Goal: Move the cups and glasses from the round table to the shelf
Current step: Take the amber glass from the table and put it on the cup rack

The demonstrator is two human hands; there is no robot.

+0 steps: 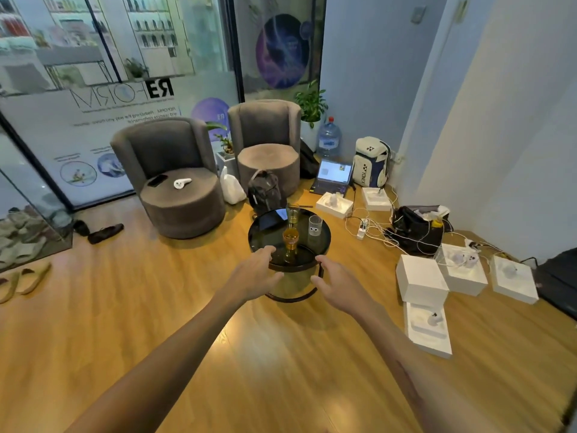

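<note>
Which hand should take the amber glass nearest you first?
Left, probably. The left hand is open at the round table rim, its fingertips close beside the amber glass. The right hand sits lower, off the rim, nearer the clear cup.

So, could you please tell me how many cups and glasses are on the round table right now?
3. An amber glass stands nearest the hands, a glass of yellowish liquid at the far edge, and a clear glass on the right side of the round table. None seems hidden.
</note>
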